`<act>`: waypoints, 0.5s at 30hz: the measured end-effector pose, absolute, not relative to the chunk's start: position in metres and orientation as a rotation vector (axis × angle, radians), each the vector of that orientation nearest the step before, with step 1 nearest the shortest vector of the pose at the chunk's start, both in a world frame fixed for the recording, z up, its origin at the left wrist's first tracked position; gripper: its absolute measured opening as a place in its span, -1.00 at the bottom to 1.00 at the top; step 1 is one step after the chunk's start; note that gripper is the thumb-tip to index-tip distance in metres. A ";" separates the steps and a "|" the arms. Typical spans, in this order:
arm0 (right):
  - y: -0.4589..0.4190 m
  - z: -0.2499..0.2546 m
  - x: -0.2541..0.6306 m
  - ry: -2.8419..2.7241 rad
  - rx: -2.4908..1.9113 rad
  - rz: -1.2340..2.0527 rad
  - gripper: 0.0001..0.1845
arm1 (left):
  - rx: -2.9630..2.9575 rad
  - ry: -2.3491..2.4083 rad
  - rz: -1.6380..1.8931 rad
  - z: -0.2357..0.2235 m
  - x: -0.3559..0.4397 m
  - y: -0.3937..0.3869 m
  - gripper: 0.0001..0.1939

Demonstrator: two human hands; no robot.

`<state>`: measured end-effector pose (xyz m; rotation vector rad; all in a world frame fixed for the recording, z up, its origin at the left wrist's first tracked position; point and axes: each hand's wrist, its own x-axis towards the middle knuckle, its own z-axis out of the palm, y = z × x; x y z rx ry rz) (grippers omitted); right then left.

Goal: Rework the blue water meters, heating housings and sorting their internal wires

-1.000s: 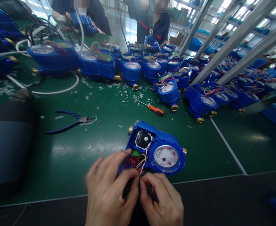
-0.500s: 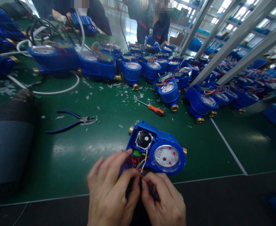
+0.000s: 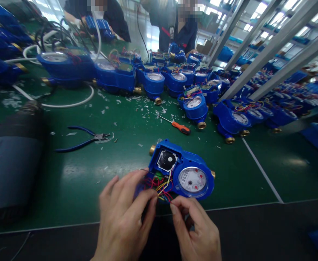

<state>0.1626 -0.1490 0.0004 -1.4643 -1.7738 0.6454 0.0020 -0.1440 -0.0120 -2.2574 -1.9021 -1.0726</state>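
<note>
A blue water meter (image 3: 187,159) lies on the green bench in front of me, its dial facing up and its square wiring compartment uncovered. Red, yellow and white wires (image 3: 164,187) spill from the compartment towards me. My left hand (image 3: 125,214) is at the meter's near left side, thumb and forefinger pinched on the wires. Further right, my right hand (image 3: 198,226) pinches the end of a red wire between thumb and forefinger, just below the dial. The exact wire ends between my fingertips are too small to make out.
Pliers (image 3: 91,139) and an orange screwdriver (image 3: 180,127) lie beyond the meter. A dark heat gun (image 3: 12,163) is at the left. Several other meters (image 3: 153,81) line the back, among plastic scraps. Two people are across the bench.
My hands have moved apart: the fingertips were close together over the wires, and now the right hand is further right with a red wire. The wires are more spread out.
</note>
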 end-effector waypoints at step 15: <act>-0.149 0.003 0.164 -1.765 -1.450 0.705 -0.87 | -2.150 -1.892 -1.228 -0.011 0.025 -0.153 -0.87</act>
